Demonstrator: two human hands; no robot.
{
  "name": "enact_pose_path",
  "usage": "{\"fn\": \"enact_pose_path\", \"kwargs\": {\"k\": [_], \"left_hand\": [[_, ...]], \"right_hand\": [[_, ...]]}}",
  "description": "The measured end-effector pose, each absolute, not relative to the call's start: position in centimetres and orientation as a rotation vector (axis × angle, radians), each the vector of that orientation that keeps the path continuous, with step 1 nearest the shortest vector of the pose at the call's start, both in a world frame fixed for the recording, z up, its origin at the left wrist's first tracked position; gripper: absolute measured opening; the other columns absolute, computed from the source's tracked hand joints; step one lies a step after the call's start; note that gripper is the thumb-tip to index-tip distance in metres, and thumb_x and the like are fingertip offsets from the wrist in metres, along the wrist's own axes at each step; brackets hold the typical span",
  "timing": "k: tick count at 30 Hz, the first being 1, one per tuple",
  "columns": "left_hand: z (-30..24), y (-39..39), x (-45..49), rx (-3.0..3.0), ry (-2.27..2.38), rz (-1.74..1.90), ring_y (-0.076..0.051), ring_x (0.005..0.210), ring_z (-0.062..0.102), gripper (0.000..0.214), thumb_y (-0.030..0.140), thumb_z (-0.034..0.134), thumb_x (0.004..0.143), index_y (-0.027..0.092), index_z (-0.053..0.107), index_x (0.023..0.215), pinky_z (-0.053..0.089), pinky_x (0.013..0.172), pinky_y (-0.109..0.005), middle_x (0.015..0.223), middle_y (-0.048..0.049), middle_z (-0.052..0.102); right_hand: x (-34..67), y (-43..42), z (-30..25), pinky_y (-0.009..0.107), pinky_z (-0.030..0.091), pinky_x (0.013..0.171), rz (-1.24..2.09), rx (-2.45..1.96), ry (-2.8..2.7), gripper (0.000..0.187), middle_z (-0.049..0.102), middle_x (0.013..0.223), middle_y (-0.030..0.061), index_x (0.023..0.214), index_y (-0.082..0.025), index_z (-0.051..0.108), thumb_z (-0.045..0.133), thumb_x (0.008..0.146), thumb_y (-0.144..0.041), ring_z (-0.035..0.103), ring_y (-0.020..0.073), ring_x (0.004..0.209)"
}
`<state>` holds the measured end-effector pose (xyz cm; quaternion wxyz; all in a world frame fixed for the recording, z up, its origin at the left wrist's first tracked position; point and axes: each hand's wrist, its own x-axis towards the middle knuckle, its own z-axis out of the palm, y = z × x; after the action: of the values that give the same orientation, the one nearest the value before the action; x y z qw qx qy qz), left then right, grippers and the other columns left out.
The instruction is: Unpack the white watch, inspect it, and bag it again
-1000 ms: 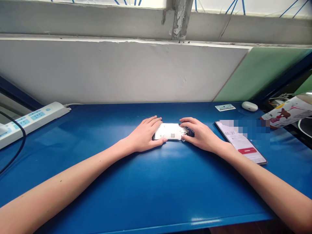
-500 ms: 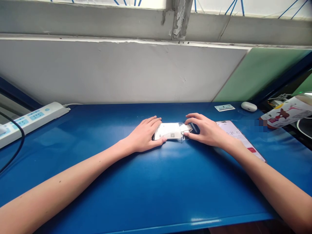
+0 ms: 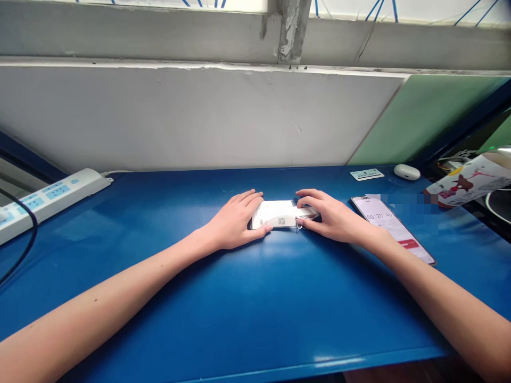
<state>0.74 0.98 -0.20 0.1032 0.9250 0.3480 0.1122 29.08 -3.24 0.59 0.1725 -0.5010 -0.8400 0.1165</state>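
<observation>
A flat white packet (image 3: 273, 214) with a printed square code lies on the blue table, its clear plastic edge showing on the right. My left hand (image 3: 239, 221) grips its left end, thumb along the near edge and fingers at the far side. At the right end, my right hand (image 3: 325, 215) curls with thumb and fingertips around a light flat strip (image 3: 306, 211) that reaches from the packet. Something dark shows under my right fingers; its kind is hard to make out. The fingers partly hide where strip and packet meet.
A phone (image 3: 393, 229) showing a running timer lies right of my right hand. Behind it are a small card (image 3: 367, 174) and a white earbud case (image 3: 406, 172). A printed cup (image 3: 469, 181) lies tilted at the right, and a power strip (image 3: 54, 199) stands left.
My right hand has shifted slightly left, closer to the packet, and less of the strip and dark piece sticks out. My left hand keeps its place on the packet.
</observation>
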Motion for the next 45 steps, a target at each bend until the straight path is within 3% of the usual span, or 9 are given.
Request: {"fn": "enact_pose_path", "kwargs": {"k": [4, 9, 19, 26, 37, 45], "left_hand": [[-0.2, 1.0, 0.7, 2.727, 1.026, 0.336, -0.036, 0.146, 0.035, 0.072, 0.061, 0.053, 0.092, 0.010, 0.047, 0.141, 0.032, 0.118, -0.051, 0.153, -0.0205, 0.045], [-0.2, 1.1, 0.7, 2.707, 1.006, 0.339, -0.036, 0.146, 0.034, 0.074, 0.061, 0.054, 0.091, 0.010, 0.045, 0.144, 0.032, 0.118, -0.051, 0.152, -0.0199, 0.046], [-0.2, 1.0, 0.7, 2.739, 1.019, 0.344, -0.035, 0.146, 0.035, 0.070, 0.061, 0.051, 0.093, 0.011, 0.049, 0.143, 0.032, 0.118, -0.051, 0.153, -0.0185, 0.046], [-0.2, 1.0, 0.7, 2.730, 1.012, 0.376, -0.036, 0.145, 0.038, 0.069, 0.059, 0.051, 0.094, 0.009, 0.050, 0.140, 0.034, 0.118, -0.050, 0.151, -0.0202, 0.048], [-0.2, 1.0, 0.7, 2.717, 1.026, 0.358, -0.036, 0.146, 0.035, 0.070, 0.058, 0.053, 0.092, 0.010, 0.049, 0.142, 0.033, 0.119, -0.052, 0.152, -0.0194, 0.047], [-0.3, 1.0, 0.5, 2.718, 1.023, 0.311, -0.036, 0.149, 0.030, 0.079, 0.061, 0.046, 0.094, 0.006, 0.038, 0.150, 0.028, 0.120, -0.050, 0.157, -0.0209, 0.039]], "right_hand": [[29.2, -3.2, 0.7, 0.047, 0.053, 0.100, 0.334, -1.473, -2.375, 0.025, 0.055, 0.142, 0.0143, 0.105, -0.023, 0.064, 0.062, 0.089, -0.042, 0.059, 0.0320, 0.124], [28.9, -3.2, -0.1, 0.047, 0.052, 0.102, 0.338, -1.361, -2.378, 0.031, 0.055, 0.143, 0.0139, 0.118, -0.023, 0.064, 0.054, 0.095, -0.042, 0.059, 0.0303, 0.125], [28.7, -3.2, 0.3, 0.045, 0.053, 0.098, 0.322, -1.355, -2.371, 0.025, 0.051, 0.147, 0.0142, 0.114, -0.024, 0.059, 0.042, 0.102, -0.038, 0.059, 0.0294, 0.127], [29.2, -2.9, 0.7, 0.042, 0.055, 0.077, 0.239, -1.594, -2.169, 0.029, 0.070, 0.107, 0.0098, 0.119, -0.024, 0.052, 0.035, 0.103, -0.041, 0.069, 0.0280, 0.092], [30.2, -2.3, 1.1, 0.047, 0.050, 0.081, -0.236, -1.736, -1.623, 0.029, 0.065, 0.113, 0.0150, 0.115, -0.024, 0.055, 0.035, 0.101, -0.039, 0.063, 0.0345, 0.101], [29.5, -2.4, 0.6, 0.045, 0.050, 0.082, -0.151, -1.589, -1.705, 0.031, 0.066, 0.109, 0.0139, 0.115, -0.023, 0.055, 0.033, 0.102, -0.040, 0.064, 0.0315, 0.096]]}}
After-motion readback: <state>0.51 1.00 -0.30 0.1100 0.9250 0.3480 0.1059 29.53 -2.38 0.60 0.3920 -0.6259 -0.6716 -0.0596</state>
